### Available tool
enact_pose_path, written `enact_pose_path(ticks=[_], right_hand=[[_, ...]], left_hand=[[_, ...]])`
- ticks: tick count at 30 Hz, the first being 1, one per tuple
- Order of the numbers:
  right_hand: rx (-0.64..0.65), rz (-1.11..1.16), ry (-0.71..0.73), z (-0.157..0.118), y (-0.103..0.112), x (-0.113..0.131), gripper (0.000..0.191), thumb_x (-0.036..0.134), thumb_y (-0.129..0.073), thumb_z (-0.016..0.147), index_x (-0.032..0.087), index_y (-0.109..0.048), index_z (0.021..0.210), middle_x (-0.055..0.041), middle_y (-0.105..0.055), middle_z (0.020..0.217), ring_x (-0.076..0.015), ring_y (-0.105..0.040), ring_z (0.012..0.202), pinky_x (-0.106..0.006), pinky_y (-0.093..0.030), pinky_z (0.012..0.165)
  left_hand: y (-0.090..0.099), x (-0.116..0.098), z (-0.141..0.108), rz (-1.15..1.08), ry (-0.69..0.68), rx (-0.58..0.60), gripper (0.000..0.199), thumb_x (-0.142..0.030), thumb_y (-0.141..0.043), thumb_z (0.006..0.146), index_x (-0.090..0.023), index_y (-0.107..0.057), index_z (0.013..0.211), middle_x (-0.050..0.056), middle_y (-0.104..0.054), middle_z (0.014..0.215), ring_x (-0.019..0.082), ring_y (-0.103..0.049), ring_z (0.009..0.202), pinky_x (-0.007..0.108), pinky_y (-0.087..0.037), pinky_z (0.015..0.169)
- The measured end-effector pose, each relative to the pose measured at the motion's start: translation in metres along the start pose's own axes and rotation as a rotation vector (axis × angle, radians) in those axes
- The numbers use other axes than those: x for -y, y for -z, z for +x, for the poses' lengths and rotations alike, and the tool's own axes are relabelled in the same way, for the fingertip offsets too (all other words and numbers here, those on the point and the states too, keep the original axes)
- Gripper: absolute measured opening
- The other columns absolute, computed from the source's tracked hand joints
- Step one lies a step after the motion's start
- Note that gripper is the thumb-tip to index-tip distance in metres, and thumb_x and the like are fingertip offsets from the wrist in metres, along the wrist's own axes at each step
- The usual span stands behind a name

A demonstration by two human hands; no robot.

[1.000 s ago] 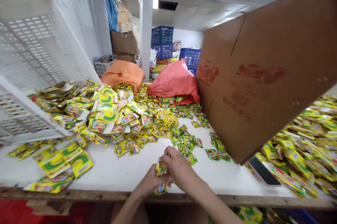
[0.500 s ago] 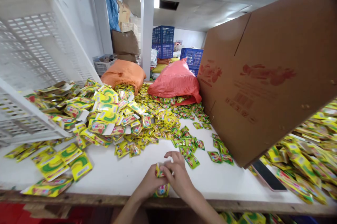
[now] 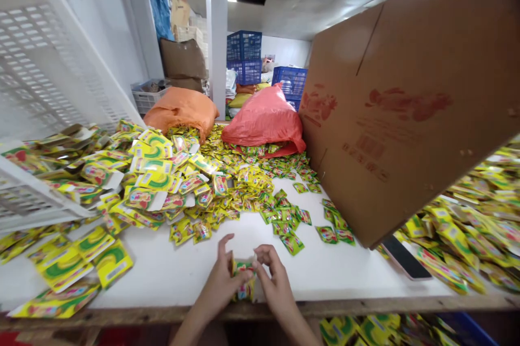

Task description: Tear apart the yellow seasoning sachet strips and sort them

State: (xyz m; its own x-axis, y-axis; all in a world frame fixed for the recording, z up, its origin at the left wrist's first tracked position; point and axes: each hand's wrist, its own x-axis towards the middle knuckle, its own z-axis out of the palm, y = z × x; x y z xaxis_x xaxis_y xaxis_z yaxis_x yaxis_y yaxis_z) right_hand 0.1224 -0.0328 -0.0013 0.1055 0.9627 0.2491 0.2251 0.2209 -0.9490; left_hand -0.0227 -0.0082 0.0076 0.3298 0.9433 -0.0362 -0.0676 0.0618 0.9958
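Note:
A small yellow and green printed carton point(image 3: 244, 287) is upright near the table's front edge, between my hands. My left hand point(image 3: 219, 280) holds it from the left, thumb laid across its front and index finger raised above. My right hand point(image 3: 276, 281) is closed at the carton's upper right edge, thumb and fingertips pinched together there; whether a flap is between them is hard to see. Beyond my hands lie green sachets point(image 3: 290, 242) and yellow sachets point(image 3: 202, 231). To the left is a heap of flat yellow cartons point(image 3: 154, 167).
A white perforated crate point(image 3: 69, 75) leans at the left. Orange point(image 3: 182, 108) and red point(image 3: 264, 124) sacks spill sachets at the back. A large cardboard box point(image 3: 398, 91) tilts over the right side, with a phone point(image 3: 406, 259) beside its lower edge and more cartons point(image 3: 459, 232) beyond.
My hands have moved apart from their overlapped position, and the carton between them shows more fully. My right hand has shifted to its upper right edge. The whole view has shifted slightly.

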Motion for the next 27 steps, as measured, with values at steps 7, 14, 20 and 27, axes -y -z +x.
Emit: enact_pose_path(ticks=[7,14,20,27], right_hand=[[0.099,-0.11,0.088,0.008,-0.002,0.01,0.021,0.027,-0.043,0.087,0.017,-0.06,0.079,-0.0024,-0.06,0.078,-0.015,-0.056,0.078,-0.024,-0.043,0.073],[0.107,-0.089,0.127,0.012,0.0,0.016,0.022,0.027,-0.044,0.087,0.018,-0.063,0.078,-0.0031,-0.06,0.077,-0.0152,-0.057,0.077,-0.024,-0.044,0.07],[0.06,-0.002,-0.019,0.009,-0.002,0.001,0.019,0.033,-0.051,0.083,0.018,-0.06,0.089,-0.0044,-0.064,0.082,-0.0176,-0.059,0.079,-0.028,-0.047,0.073],[0.134,-0.006,0.0,0.013,0.001,0.006,0.021,0.034,-0.05,0.084,0.017,-0.062,0.085,-0.0044,-0.064,0.081,-0.0176,-0.058,0.079,-0.028,-0.047,0.074]], left_hand=[[0.016,-0.002,-0.006,0.23,-0.095,-0.006,0.016,-0.032,-0.053,0.079,-0.019,-0.054,0.088,0.001,-0.061,0.078,0.017,-0.059,0.074,0.025,-0.046,0.067],[0.012,-0.008,0.001,0.268,-0.169,0.035,0.02,-0.03,-0.052,0.079,-0.018,-0.06,0.092,0.006,-0.062,0.089,0.02,-0.058,0.087,0.03,-0.046,0.078],[0.011,0.002,-0.011,0.148,-0.125,-0.128,0.025,-0.03,-0.056,0.076,-0.021,-0.048,0.098,0.004,-0.06,0.094,0.017,-0.062,0.076,0.028,-0.049,0.068],[0.015,-0.004,-0.007,0.215,-0.123,-0.083,0.01,-0.027,-0.056,0.076,-0.017,-0.056,0.08,0.003,-0.064,0.08,0.019,-0.061,0.079,0.027,-0.048,0.073]])
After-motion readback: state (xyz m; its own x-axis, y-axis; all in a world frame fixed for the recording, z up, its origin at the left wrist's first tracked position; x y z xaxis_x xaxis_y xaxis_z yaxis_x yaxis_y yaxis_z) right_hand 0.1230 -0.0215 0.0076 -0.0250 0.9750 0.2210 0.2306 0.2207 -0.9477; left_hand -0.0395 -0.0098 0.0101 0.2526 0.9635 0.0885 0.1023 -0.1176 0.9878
